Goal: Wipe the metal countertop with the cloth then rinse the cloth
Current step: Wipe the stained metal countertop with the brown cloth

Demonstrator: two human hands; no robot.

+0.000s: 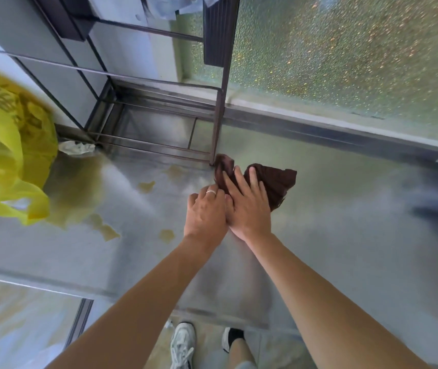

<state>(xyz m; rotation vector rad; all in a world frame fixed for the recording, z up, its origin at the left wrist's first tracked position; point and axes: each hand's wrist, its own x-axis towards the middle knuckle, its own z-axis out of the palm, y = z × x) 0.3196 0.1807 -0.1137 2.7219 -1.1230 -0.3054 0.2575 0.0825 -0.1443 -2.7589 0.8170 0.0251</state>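
A dark brown cloth (pixel 273 182) lies bunched on the metal countertop (pixel 345 222), right beside the front foot of a metal rack. My right hand (pixel 249 206) presses flat on the cloth with its fingers spread. My left hand (pixel 205 211), which wears a ring, lies against the right hand and grips the cloth's near left edge with curled fingers. Yellowish-brown liquid stains (pixel 106 227) spot the countertop to the left of my hands.
A metal wire rack (pixel 159 123) stands at the back left corner. A yellow plastic bag (pixel 5 145) sits at the left, with a crumpled white scrap (pixel 76 147) beside it. Frosted glass (pixel 345 54) lines the back. The counter's front edge (pixel 212 312) is near my feet.
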